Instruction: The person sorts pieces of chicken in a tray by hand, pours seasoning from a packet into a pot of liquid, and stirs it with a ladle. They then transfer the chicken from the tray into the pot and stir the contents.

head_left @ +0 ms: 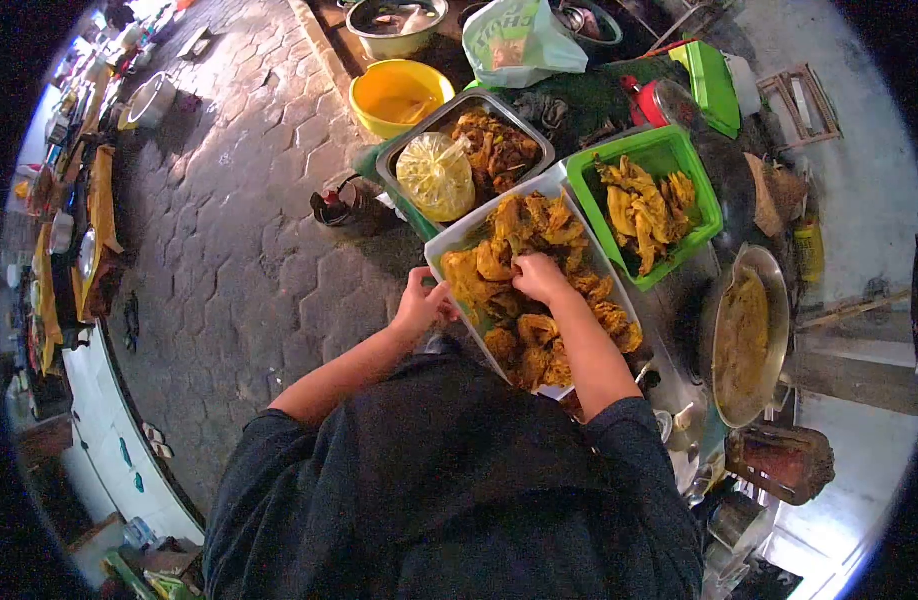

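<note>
My right hand [539, 277] reaches into a white tray [442, 242] heaped with yellow-brown chicken pieces [538, 331]. Its fingers are closed on a piece near the middle of the heap. Beside the tray's left edge is my left hand [425, 302], its fingers bent and apart, holding nothing visible. Right of the white tray stands a green basin [714, 215] with more yellow pieces [644, 212]. Behind it, a metal tray [389, 158] contains a plastic bag of yellow food [436, 177] and darker cooked pieces [496, 150].
A yellow bowl [399, 97], a plastic bag [524, 42] and a metal basin [397, 42] stand at the back. To the right, a large pan [747, 345] holds yellowish liquid. Paved floor [249, 240] lies left. A green container [712, 88] is back right.
</note>
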The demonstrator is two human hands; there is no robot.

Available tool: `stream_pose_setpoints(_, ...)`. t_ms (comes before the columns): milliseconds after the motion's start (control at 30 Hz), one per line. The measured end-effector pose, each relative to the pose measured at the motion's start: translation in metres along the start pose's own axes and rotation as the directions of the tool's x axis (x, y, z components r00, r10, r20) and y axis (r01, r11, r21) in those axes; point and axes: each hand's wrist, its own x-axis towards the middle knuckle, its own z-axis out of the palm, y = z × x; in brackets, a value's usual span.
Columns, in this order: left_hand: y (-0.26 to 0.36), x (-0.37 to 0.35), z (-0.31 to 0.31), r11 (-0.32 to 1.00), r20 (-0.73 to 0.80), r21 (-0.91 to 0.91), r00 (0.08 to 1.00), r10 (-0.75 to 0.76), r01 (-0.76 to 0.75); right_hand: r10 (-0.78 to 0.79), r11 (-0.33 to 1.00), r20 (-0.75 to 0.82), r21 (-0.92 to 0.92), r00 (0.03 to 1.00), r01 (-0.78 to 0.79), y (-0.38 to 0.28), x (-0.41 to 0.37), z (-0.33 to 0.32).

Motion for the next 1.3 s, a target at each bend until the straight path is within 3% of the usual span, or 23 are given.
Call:
stream_pose_setpoints(100, -0.001, 0.002, -0.001, 1.0, 0.017, -0.021, 1.0, 0.02, -0.02, 0.044, 0.998, 0.118, 0.045, 0.992, -0.049, -0.01, -0.003, -0.015)
stream_pose_setpoints(200, -0.002, 0.002, 0.0, 0.999, 0.028, 0.039, 1.0, 0.004, -0.005, -0.014, 0.995, 0.037, 0.098, 0.999, 0.01, -0.007, -0.009, -0.013)
stream_pose_setpoints(267, -0.001, 0.001, 0.001, 0.999, 0.013, -0.019, 1.0, 0.027, -0.027, -0.093, 0.99, -0.119, 0.097, 0.988, 0.105, -0.005, -0.014, -0.011)
stream_pose_setpoints(367, -0.009, 0.005, -0.001, 0.997, 0.015, -0.04, 0.998, 0.065, -0.064, -0.16, 0.977, -0.133, 0.119, 0.978, 0.176, -0.003, -0.019, -0.012)
stream_pose_setpoints(600, -0.002, 0.001, 0.0, 0.999, 0.016, -0.034, 1.0, 0.025, -0.024, -0.08, 0.927, -0.079, 0.36, 0.994, 0.103, -0.021, -0.041, -0.031)
stream_pose_setpoints(667, 0.008, -0.004, 0.003, 1.0, 0.008, -0.014, 1.0, 0.001, -0.001, 0.104, 0.727, 0.144, 0.664, 0.984, -0.174, -0.015, -0.051, -0.038)
stream_pose_setpoints(700, 0.005, -0.002, 0.002, 1.0, 0.013, -0.014, 1.0, 0.0, 0.0, 0.122, 0.617, 0.301, 0.724, 0.946, -0.31, -0.018, -0.059, -0.054)
stream_pose_setpoints(733, 0.0, 0.001, -0.001, 1.0, 0.018, 0.003, 1.0, 0.004, -0.005, 0.126, 0.617, 0.301, 0.723, 0.945, -0.312, -0.016, -0.064, -0.055)
stream_pose_setpoints(800, -0.003, 0.002, -0.003, 1.0, 0.026, 0.019, 1.0, 0.007, -0.007, 0.205, 0.307, 0.271, 0.895, 0.941, -0.325, -0.013, -0.079, -0.055)
stream_pose_setpoints(867, -0.001, 0.001, -0.001, 0.999, 0.011, 0.03, 1.0, 0.014, -0.015, 0.23, 0.286, 0.296, 0.89, 0.927, -0.355, -0.005, -0.089, -0.057)
stream_pose_setpoints(933, -0.002, 0.001, -0.001, 1.0, 0.015, 0.011, 1.0, 0.008, -0.008, 0.2, 0.096, 0.231, 0.962, 0.952, -0.254, 0.001, -0.097, -0.056)
stream_pose_setpoints(1000, -0.003, 0.002, -0.001, 1.0, 0.023, -0.007, 1.0, 0.006, -0.006, 0.225, 0.106, 0.237, 0.958, 0.945, -0.266, 0.002, -0.104, -0.057)
stream_pose_setpoints(1067, -0.003, 0.002, 0.0, 0.999, 0.012, -0.047, 1.0, 0.022, -0.021, 0.289, 0.122, 0.086, 0.984, 0.953, -0.126, -0.002, -0.112, -0.054)
stream_pose_setpoints(1200, -0.004, 0.002, -0.001, 0.998, 0.024, -0.059, 1.0, 0.017, -0.016, 0.3, 0.169, 0.026, 0.982, 0.954, -0.08, 0.014, -0.149, -0.057)
stream_pose_setpoints(1267, -0.004, 0.002, -0.002, 0.999, 0.077, -0.048, 0.997, 0.017, -0.014, 0.358, 0.082, 0.044, 0.994, 0.933, -0.078, 0.017, -0.183, -0.076)
stream_pose_setpoints(1300, -0.005, 0.002, -0.003, 0.997, 0.049, -0.075, 0.999, 0.021, -0.017, 0.422, 0.08, -0.068, 0.996, 0.904, 0.038, 0.003, -0.198, -0.093)
